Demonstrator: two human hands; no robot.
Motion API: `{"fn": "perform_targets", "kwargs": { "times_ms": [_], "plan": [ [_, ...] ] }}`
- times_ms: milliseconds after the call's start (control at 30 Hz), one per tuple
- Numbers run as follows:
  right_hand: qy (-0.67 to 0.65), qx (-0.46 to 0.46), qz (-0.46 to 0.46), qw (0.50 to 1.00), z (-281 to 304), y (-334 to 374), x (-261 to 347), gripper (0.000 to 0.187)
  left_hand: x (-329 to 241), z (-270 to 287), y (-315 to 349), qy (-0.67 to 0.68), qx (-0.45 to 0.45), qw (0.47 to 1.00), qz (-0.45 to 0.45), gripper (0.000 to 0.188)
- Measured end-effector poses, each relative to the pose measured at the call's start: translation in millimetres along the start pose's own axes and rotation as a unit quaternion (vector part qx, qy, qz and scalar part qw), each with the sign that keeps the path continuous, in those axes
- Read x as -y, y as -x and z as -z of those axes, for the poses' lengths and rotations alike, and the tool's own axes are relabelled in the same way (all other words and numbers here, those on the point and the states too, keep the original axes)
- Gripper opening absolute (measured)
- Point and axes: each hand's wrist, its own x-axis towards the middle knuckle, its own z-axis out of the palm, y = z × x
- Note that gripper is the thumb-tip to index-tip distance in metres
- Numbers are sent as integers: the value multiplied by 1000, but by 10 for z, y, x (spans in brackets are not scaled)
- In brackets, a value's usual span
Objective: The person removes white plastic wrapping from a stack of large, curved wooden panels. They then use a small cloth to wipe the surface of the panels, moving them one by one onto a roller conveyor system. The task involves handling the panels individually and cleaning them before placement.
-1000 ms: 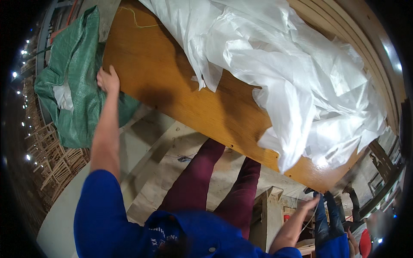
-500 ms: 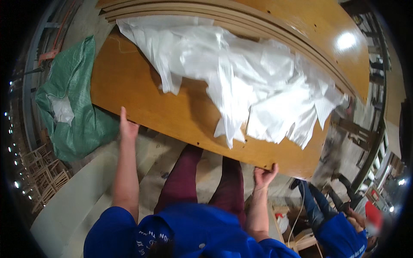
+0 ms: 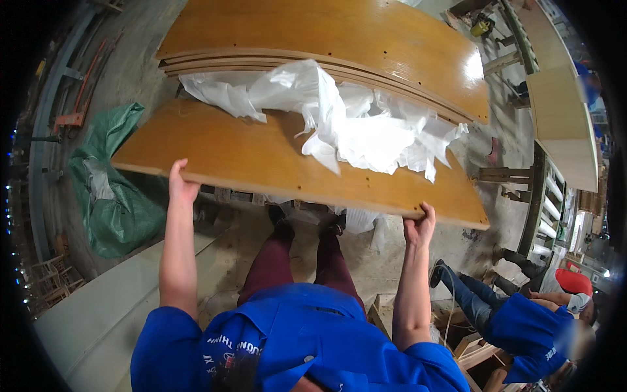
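A long, varnished orange-brown wooden panel with small holes along its near edge spans the space before me. My left hand grips that edge near its left end, thumb on top and fingers underneath. Towards the right end, my right hand holds the same edge in a similar way. Crumpled white wrapping sheets lie over the panel's far side and drape onto its top face. The undersides of my fingers are hidden by the panel.
Behind it lies a stack of similar panels. A green woven sack slumps beside the panel's left end. At right are a roller conveyor and a co-worker in a blue shirt. White sheeting hangs below the panel.
The near edge has come up and its thickness now shows, with both hands still on it. The white sheets have bunched towards the far side. My view has shifted, showing more of the stack.
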Motion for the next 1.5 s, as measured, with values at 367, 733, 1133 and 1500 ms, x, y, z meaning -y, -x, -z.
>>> {"fn": "perform_targets", "kwargs": {
  "times_ms": [367, 733, 1133, 1500],
  "plan": [
    [56, -175, -11, 983, 589, 1837, 940, 25, 18, 272, 1874, -72, -156, 984, 56, 32],
    [20, -28, 84, 996, 132, 1951, 1316, 27, -221, -400, 2186, -29, -23, 999, -34, 26],
    [-63, 130, 176, 974, -1070, -170, 982, 20, -324, -1211, 502, 85, 132, 981, -115, 28],
    [-141, 92, 146, 975, -778, -1183, 136, 34, 309, -1132, -667, 177, 91, 976, -87, 36]
  ]
}}
